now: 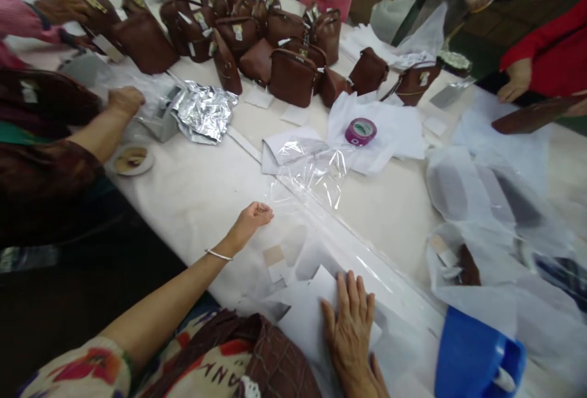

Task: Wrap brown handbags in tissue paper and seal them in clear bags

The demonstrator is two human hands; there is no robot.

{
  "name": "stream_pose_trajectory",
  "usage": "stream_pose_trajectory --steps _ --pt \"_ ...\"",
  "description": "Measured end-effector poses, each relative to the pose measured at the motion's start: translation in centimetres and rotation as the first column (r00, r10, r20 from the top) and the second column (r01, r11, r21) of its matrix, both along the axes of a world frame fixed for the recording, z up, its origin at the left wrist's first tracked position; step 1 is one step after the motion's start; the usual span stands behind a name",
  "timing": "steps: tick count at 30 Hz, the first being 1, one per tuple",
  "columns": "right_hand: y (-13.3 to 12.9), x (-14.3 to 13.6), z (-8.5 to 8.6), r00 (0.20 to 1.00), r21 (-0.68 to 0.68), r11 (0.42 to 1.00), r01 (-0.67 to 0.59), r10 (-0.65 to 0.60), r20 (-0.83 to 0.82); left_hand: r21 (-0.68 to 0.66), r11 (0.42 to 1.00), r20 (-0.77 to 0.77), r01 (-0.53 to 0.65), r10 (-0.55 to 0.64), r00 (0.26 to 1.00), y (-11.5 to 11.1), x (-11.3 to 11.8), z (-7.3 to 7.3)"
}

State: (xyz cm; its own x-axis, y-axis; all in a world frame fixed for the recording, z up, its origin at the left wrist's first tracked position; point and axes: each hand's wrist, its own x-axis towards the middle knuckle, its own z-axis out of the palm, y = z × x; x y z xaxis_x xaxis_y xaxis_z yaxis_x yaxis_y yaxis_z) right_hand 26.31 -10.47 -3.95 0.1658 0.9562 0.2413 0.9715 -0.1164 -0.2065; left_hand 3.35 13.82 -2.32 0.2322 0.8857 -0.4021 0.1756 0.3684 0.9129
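On white paper (300, 324), the right hand (351, 327) lies flat

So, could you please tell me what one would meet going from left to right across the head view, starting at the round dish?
Round dish, crumpled silver foil, the person's left hand, the person's right hand, blue plastic item.

Dark letters (221, 373) seeming to read "ANK" on your flowered top (202, 381), print on the purple tape roll (361, 132) unclear, tags (237, 32) on the brown bags (292, 83) too small to read.
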Motion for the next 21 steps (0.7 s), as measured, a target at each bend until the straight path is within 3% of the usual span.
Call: stream_pose_trajectory --steps 2,5,8,11,14,16,21 --pt "-0.6 1.2 0.3 0.999 -0.007 1.0 0.006 -0.006 0.033 -0.001 0.996 -0.008 0.094 -0.094 0.996 -1.6 0.9 -0.8" --pt "-1.4 2.1 1.6 0.995 -0.04 0.998 0.041 -0.037 0.093 0.044 0.974 -0.003 0.22 -0.22 0.975 -4.1 2.6 -0.9" --pt "-1.0 1.0 2.5 0.991 -0.074 0.996 0.042 -0.032 0.129 0.148 0.938 -0.058 0.314 -0.309 0.949 -6.1 2.0 -1.1" --pt "0.5 -0.6 2.3 0.995 -0.143 0.988 0.059 -0.047 0.082 0.367 0.744 -0.445 0.559 -0.388 0.807 -6.1 0.0 -3.2" --pt "1.8 -0.9 1.9 0.995 -0.141 0.986 0.085 -0.077 0.061 0.417 0.587 -0.585 0.694 -0.41 0.699 -5.0 -0.3 -5.3" --pt "2.0 -0.8 2.0 0.994 -0.135 0.985 0.105 -0.098 0.054 0.415 0.546 -0.616 0.728 -0.42 0.666 -4.5 0.0 -5.5" --pt "1.8 -0.9 2.7 0.993 -0.148 0.983 0.11 -0.104 0.046 0.379 0.484 -0.689 0.789 -0.421 0.59 -4.2 0.2 -4.4"
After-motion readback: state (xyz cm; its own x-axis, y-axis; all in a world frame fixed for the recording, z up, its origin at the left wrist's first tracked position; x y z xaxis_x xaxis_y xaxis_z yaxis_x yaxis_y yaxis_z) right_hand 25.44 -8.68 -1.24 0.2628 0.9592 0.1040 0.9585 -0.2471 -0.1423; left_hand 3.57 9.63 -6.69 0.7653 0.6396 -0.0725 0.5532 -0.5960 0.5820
